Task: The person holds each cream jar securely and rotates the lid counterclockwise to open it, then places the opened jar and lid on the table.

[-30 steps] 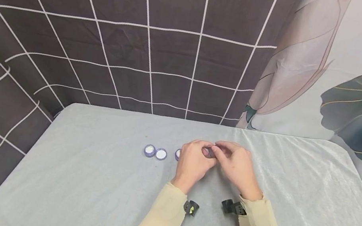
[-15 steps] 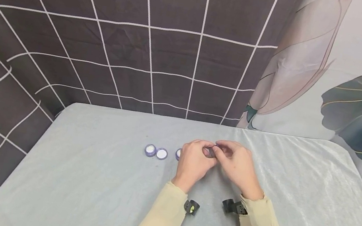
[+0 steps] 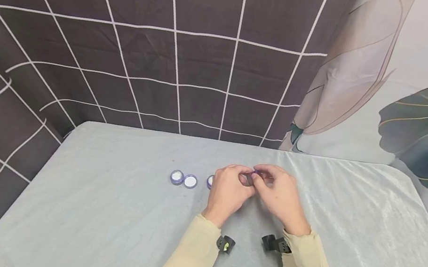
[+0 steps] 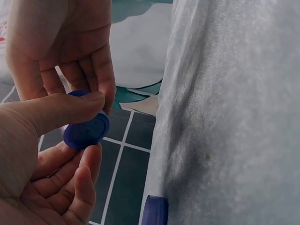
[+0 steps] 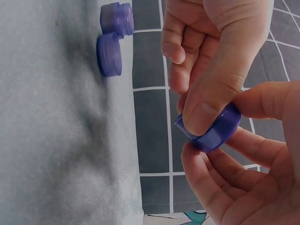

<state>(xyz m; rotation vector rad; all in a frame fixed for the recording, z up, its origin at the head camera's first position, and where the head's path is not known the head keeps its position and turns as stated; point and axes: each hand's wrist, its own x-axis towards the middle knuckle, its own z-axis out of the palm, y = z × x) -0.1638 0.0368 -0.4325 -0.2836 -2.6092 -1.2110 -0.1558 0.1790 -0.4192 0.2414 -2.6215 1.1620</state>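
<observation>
Between both hands, raised over the table, is a small round purple jar [image 5: 222,131], mostly covered by fingers. My left hand [image 3: 227,191] pinches it, with the thumb lying across its round face [image 4: 86,133] in the left wrist view. From the other side my right hand [image 3: 278,192] grips its rim between thumb and fingertips. Two small purple round containers [image 3: 177,177] with white tops or insides sit close together on the table, left of the hands. A third purple piece [image 3: 210,181] is partly hidden behind the left hand.
A pale grey velvety cloth [image 3: 96,217] covers the table. Behind it hangs a dark fabric with a white grid [image 3: 204,65], and a floral curtain [image 3: 352,81] is at the right. Each wrist bears a black camera [image 3: 226,245].
The hands hold nearly the same place. The right fingers have shifted slightly, and more of the purple jar shows between the fingertips. The pieces on the table have not moved.
</observation>
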